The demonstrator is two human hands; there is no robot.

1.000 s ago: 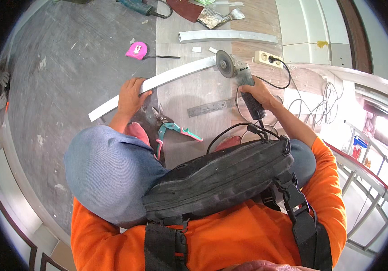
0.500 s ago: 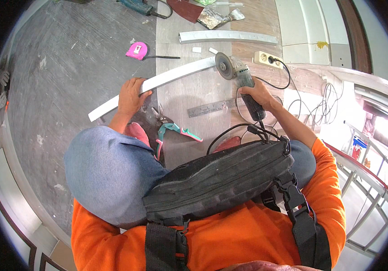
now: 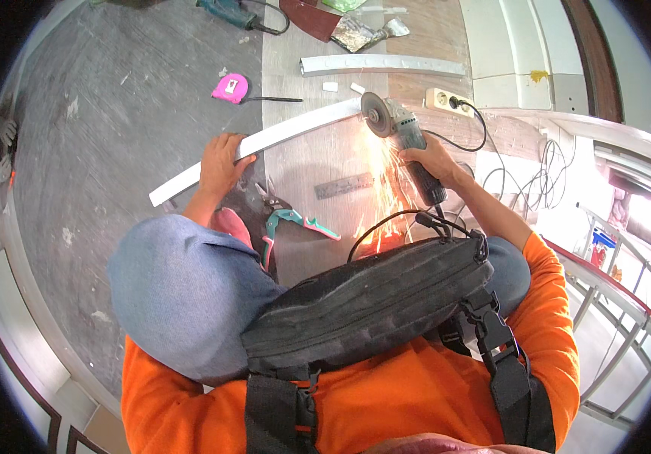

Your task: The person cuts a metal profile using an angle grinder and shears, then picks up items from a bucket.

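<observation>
My left hand is closed round a long white metal profile, with the thumb on its near side. In my right hand is an angle grinder, gripped by its dark body. The grinder's disc touches the right end of the profile. Bright sparks stream from there toward me, across the floor. Between my legs lie tin snips with teal and pink handles, jaws apart. A metal ruler lies on the floor, its right part hidden by the sparks.
Beyond the profile lie a pink tape measure, a second metal profile and small white offcuts. A power strip with a plugged-in cord sits at right, near tangled cable. A teal power tool lies at the far side.
Sparks now spray from the disc toward me, where there were none before. The grinder's disc has dipped slightly at the profile's end. My left hand has stayed nearly still.
</observation>
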